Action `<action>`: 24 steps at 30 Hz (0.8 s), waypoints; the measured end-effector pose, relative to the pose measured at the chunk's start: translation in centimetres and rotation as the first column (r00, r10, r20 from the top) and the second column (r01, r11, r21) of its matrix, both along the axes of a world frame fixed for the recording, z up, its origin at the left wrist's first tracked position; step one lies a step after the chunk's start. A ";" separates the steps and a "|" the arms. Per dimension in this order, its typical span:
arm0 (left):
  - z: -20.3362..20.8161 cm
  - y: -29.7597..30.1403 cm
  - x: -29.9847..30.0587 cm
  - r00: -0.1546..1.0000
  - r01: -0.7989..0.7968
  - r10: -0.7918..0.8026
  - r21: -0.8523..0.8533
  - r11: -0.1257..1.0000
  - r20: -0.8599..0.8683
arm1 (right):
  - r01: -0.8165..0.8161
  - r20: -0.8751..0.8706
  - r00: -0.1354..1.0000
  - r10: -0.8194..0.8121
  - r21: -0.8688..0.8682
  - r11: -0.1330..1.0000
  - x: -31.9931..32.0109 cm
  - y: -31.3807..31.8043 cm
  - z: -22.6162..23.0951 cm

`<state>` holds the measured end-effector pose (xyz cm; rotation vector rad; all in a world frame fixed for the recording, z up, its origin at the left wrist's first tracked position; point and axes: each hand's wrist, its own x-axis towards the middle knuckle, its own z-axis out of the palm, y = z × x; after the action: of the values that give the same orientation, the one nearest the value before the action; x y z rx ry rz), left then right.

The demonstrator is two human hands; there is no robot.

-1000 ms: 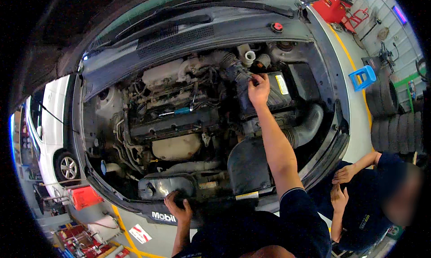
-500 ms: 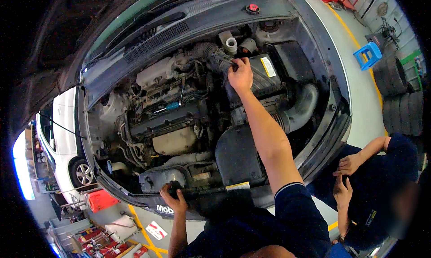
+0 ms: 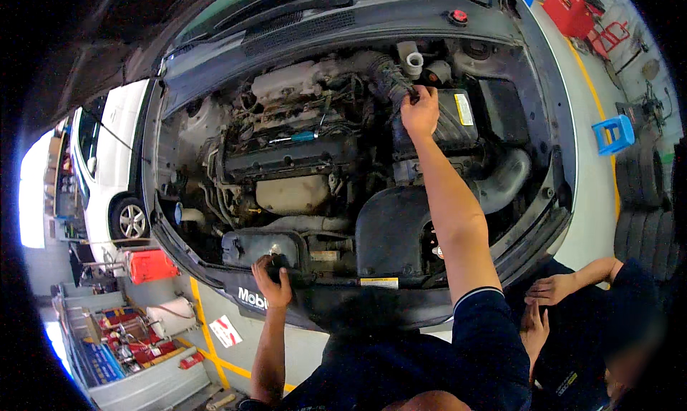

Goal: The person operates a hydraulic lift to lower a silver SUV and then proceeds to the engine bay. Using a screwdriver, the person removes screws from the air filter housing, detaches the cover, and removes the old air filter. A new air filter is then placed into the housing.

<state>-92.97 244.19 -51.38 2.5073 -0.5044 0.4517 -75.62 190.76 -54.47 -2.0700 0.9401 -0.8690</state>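
Here's the open engine bay, grimy and crowded, a teal-handled screwdriver lying across it and a red cap up on the far ledge. White car on the left, blue stool and stacked tyres on the right, a co-worker's hands together at the near right.

Now the right hand: fingers drawn in narrow, right at the far left corner of the black air box, beside the ribbed hose; the fingertips are small and dark, so I can't tell whether they grip anything. The left hand, thumb and fingers apart, rests at the near edge by the grey tank.

Against half a second ago, the view has swung, yet both hands keep their spots, screwdriver and cap unmoved.
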 end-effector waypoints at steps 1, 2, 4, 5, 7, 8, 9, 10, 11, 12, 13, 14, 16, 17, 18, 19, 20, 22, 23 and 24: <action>-0.2 0.1 -0.1 1.000 -0.009 0.009 -0.007 1.000 0.013 | 0.003 0.003 1.000 -0.003 -0.016 1.000 -0.1 0.0 0.1; -0.1 0.5 -0.3 0.989 -0.028 0.022 -0.036 0.999 -0.145 | 0.006 0.006 1.000 -0.006 -0.031 0.999 -0.2 0.0 0.2; 0.1 0.5 -0.5 0.990 -0.039 0.032 -0.043 0.998 -0.139 | 0.020 -0.007 1.000 -0.020 -0.061 0.998 -0.1 0.1 0.3; 0.2 0.4 -0.4 0.990 -0.045 0.038 -0.046 0.998 -0.135 | 0.013 -0.004 1.000 -0.013 -0.038 0.999 -0.1 0.2 0.4; 0.4 0.3 -0.3 0.993 -0.030 0.023 -0.060 0.998 -0.112 | 0.004 0.002 1.000 -0.004 0.005 1.000 -0.2 0.2 0.5; 0.5 0.0 0.0 0.999 -0.013 0.012 -0.033 0.999 -0.050 | 0.036 0.007 0.999 -0.035 -0.097 0.995 0.3 -0.2 -0.4; 0.6 -0.2 0.2 1.000 0.002 -0.002 -0.005 1.000 0.013 | 0.034 -0.013 0.999 -0.035 -0.069 0.997 0.4 -0.5 -0.8; 0.6 -0.2 0.1 1.000 -0.013 0.013 0.001 1.000 0.008 | 0.028 -0.033 0.999 -0.029 -0.041 0.999 0.3 -0.3 -0.3; 0.6 -0.1 0.1 1.000 -0.026 0.026 0.006 1.000 0.004 | 0.023 -0.052 0.998 -0.024 -0.012 1.000 0.2 -0.1 0.1; 0.5 -0.1 0.2 0.999 -0.038 0.038 0.011 0.999 0.001 | 0.013 -0.021 1.000 -0.014 -0.029 0.999 0.3 0.0 -0.3; 0.7 0.0 0.3 0.999 -0.030 0.030 -0.009 0.999 -0.015 | 0.003 -0.018 1.000 -0.004 -0.012 1.000 0.3 0.0 -0.3; 0.8 0.0 0.3 0.999 -0.022 0.021 -0.029 0.999 -0.030 | -0.006 -0.014 1.000 0.006 0.005 1.000 0.3 0.0 -0.3; 0.8 0.4 0.3 0.998 -0.016 0.012 -0.064 0.998 -0.063 | 0.013 -0.025 1.000 -0.013 -0.009 1.000 0.7 0.1 -0.5; 0.6 0.5 0.3 0.997 -0.018 0.012 -0.083 0.996 -0.081 | 0.033 -0.024 0.999 -0.034 -0.039 0.999 1.0 -0.2 -0.9; 0.3 0.5 0.4 0.995 -0.020 0.010 -0.101 0.995 -0.100 | 0.052 -0.021 0.998 -0.054 -0.069 0.996 1.1 -0.6 -1.3; 0.3 0.6 0.2 0.996 -0.029 0.021 -0.090 0.995 -0.089 | 0.062 -0.022 0.998 -0.064 -0.092 0.994 1.1 -0.1 -1.0; 0.3 0.6 0.1 0.996 -0.037 0.031 -0.080 0.996 -0.079 | 0.010 -0.046 0.999 -0.012 -0.049 0.999 0.6 0.2 0.1; 0.7 0.4 0.1 0.995 -0.059 0.052 -0.080 0.995 -0.081 | 0.040 -0.065 0.997 -0.046 -0.091 0.995 1.0 0.4 -0.2; 0.9 0.3 0.2 0.996 -0.050 0.044 -0.071 0.996 -0.078 | 0.058 -0.073 0.995 -0.067 -0.114 0.992 1.1 0.4 0.0; 1.0 0.3 0.4 0.996 -0.040 0.035 -0.063 0.997 -0.076 | 0.057 -0.045 0.997 -0.060 -0.073 0.996 1.0 0.4 0.1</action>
<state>-92.58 244.49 -50.35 2.4653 -0.4075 0.3806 -74.63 191.14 -54.38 -2.1419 1.0127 -0.8998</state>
